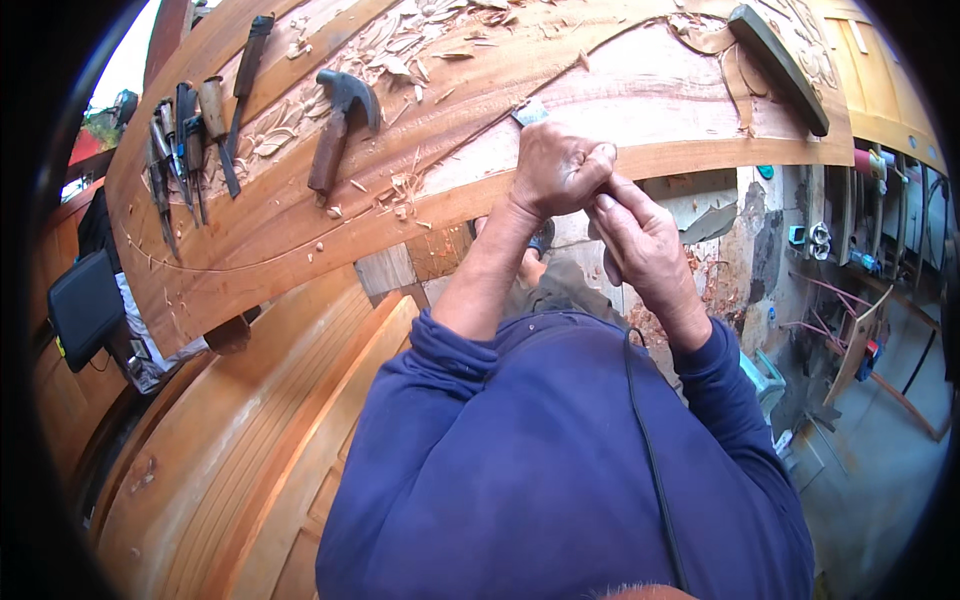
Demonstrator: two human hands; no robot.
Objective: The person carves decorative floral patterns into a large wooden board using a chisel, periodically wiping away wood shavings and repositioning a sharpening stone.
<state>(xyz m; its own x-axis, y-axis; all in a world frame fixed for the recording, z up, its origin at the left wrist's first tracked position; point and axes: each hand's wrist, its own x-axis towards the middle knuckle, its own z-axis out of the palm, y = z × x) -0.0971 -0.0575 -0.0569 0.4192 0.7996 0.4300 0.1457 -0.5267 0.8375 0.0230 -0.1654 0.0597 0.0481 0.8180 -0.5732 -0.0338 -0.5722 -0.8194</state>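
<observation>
- Our chisel (530, 111) sits in both hands over the wooden panel (270, 235); only its flat metal blade shows clearly, just beyond the left knuckles, beside a dark curved line in the wood.
- Our left hand (563, 168) is closed in a fist round the chisel, near the blade. Our right hand (645, 240) curls round the rear part, nearer our body — most of the handle is hidden there.
- To pare well, we would let the left fist steady and brake the blade while the right supplies the push, with thin bites along the grain and all fingers behind the edge. We cannot tell whether the edge is biting now.
- The blade points away from us and somewhat to the left; the long axis slants from the right hand, through the left fist, to the panel. Its tilt above the wood is hard to judge.
- Left of the hands lies a hammer (329, 155), and farther left a group of carving tools (213, 105).
- Beyond the hands, to the left, shavings (395, 70) litter the surface; beyond them, to the right, a long dark block (780, 70) rests on the panel.
</observation>
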